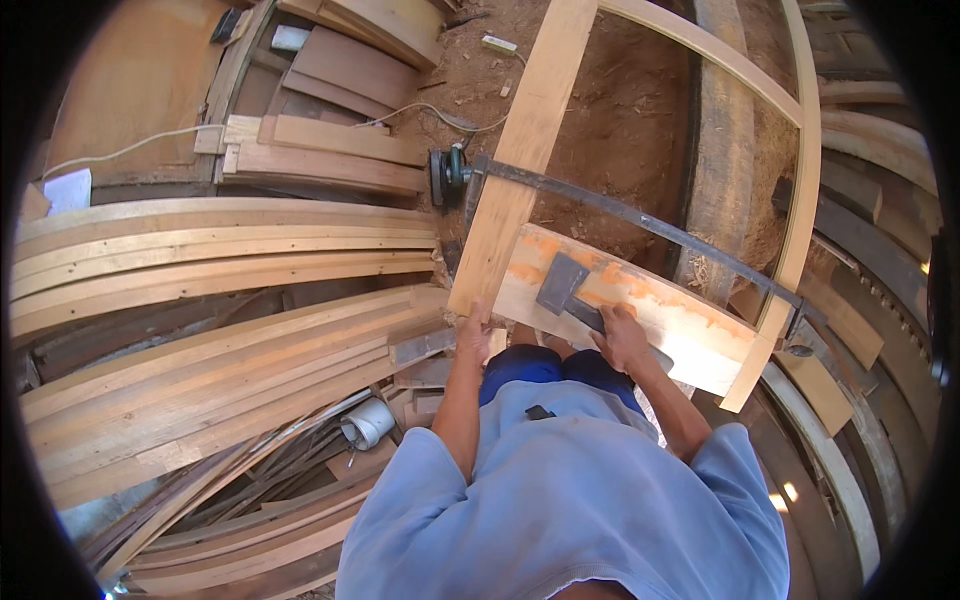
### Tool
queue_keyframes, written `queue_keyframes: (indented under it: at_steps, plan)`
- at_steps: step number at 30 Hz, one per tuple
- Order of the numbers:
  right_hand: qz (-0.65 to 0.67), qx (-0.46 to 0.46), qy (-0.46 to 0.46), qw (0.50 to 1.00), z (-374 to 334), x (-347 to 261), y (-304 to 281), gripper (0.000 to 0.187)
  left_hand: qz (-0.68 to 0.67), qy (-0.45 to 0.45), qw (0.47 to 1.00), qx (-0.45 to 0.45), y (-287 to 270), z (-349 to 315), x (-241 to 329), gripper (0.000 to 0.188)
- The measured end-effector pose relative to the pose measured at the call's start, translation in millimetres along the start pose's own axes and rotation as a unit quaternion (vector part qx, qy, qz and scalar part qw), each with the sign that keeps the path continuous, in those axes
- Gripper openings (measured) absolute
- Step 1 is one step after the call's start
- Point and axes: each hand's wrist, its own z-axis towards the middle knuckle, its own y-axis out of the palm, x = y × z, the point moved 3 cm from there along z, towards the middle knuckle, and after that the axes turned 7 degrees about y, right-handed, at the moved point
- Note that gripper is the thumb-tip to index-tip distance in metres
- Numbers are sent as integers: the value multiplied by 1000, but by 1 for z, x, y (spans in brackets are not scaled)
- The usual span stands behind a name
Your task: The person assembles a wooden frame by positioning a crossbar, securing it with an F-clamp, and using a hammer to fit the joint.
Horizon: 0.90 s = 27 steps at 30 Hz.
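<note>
In front of me lies a pale wooden frame (508,215), with a wide board (690,335) set between its long side pieces at my end. Orange filler (615,275) is smeared over the board's top face. My right hand (622,338) is closed around the handle of a putty knife, whose wide dark grey blade (562,284) lies over the board. A greyish edge shows beside that hand, too hidden to name. My left hand (473,337) grips the near end of the left side piece. A long metal bar clamp (640,218) spans the frame just beyond the board.
Stacked planks (230,250) fill the left side. A green power tool (452,172) stands by the clamp's left end, near a pale cord (425,107). A white bucket (368,424) sits among offcuts at lower left. More timber (860,230) lies along the right.
</note>
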Motion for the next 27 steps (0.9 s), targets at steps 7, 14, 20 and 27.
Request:
queue_keyframes:
  at_steps: [7, 14, 20, 27]
  plan:
    - [117, 182, 94, 972, -38, 99, -6, 41, 541, 333, 771, 45, 81, 98, 109, 55]
    - [297, 413, 429, 747, -147, 316, -18, 38, 436, 186, 879, -46, 114, 139, 102, 63]
    - [802, 407, 199, 390, -239, 527, 73, 37, 493, 149, 854, -72, 121, 149, 96, 67]
    - [864, 406, 28, 298, -150, 613, -8, 45, 518, 160, 840, 20, 154, 119, 98, 65]
